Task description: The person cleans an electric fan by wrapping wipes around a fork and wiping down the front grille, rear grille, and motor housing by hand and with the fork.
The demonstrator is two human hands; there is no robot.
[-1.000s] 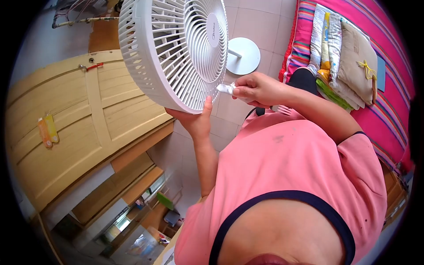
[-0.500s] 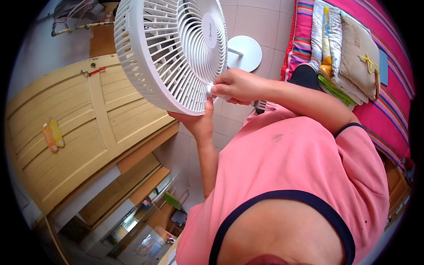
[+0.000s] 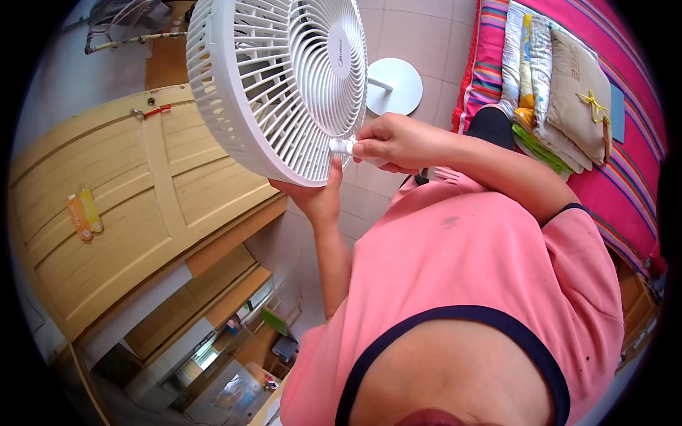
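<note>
A white fan head [image 3: 305,92] with a slatted grille is tilted in front of me. My left hand [image 3: 316,199] grips its lower rim, thumb on the grille side and fingers hidden behind. My right hand [image 3: 398,142] is closed around what looks like a fork. Its pale tines [image 3: 446,175] point back toward my shirt. A white, ringed end piece [image 3: 342,146] sticks out of my fist at the grille's lower edge; whether it touches cannot be told.
A white round fan base [image 3: 395,85] with a short post is on the tiled floor [image 3: 415,35]. Folded covers and a beige cushion [image 3: 579,92] lie on a striped pink bed [image 3: 632,192] at right. A wooden door [image 3: 121,213] stands at left.
My right hand has pulled slightly back to the right, away from the grille, uncovering more of the white end piece. The fork's tines have shifted right. My left hand keeps its hold on the fan.
</note>
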